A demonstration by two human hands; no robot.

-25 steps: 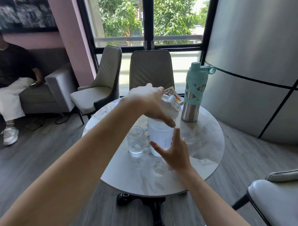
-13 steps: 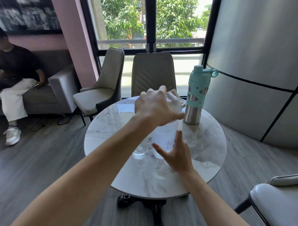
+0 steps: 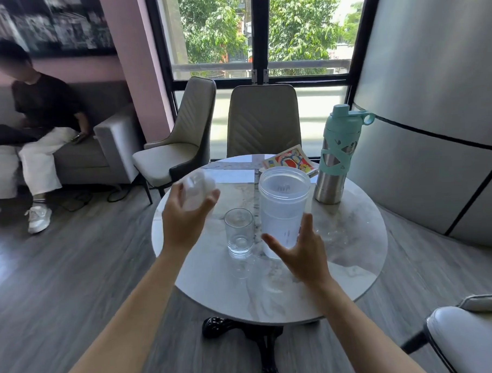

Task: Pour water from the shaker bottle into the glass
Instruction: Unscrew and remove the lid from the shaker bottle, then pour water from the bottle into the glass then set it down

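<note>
A translucent white shaker bottle (image 3: 282, 210) stands upright on the round marble table (image 3: 355, 255) with its mouth uncovered. Its white lid (image 3: 197, 192) is in my left hand (image 3: 184, 220), held up over the table's left edge. A clear drinking glass (image 3: 239, 236) stands just left of the bottle and looks empty. My right hand (image 3: 301, 251) sits at the bottle's near lower side, fingers spread around it; whether it touches the bottle I cannot tell.
A steel bottle with a teal cap (image 3: 336, 159) stands at the table's back right, a colourful booklet (image 3: 289, 162) behind the shaker. Two chairs (image 3: 261, 120) face the far side, another chair (image 3: 471, 337) is near right. A person (image 3: 39, 125) sits on a sofa at left.
My left hand has lifted the lid off the shaker bottle and carried it to the left, clear of the bottle. The bottle's mouth and the glass are now uncovered to view.
</note>
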